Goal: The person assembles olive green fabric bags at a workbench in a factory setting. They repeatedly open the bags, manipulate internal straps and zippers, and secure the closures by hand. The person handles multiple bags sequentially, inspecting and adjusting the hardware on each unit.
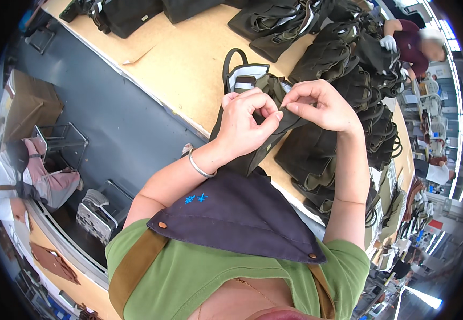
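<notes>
The left hand (250,120) and right hand (322,106) each pinch their fingers together over the dark bag (258,152) by the surface (173,69), maybe on something too thin to see, so this fiddly bit likely needs steady fingertips next.

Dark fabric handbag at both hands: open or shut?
The dark fabric handbag is open: pale smooth lining shows at its mouth.

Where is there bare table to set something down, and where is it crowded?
The broad bare patch of table lies up and left of the handled bag, between the dark bags at the top and the edge along the grey floor. Right of the right hand, piled bags crowd it.
</notes>
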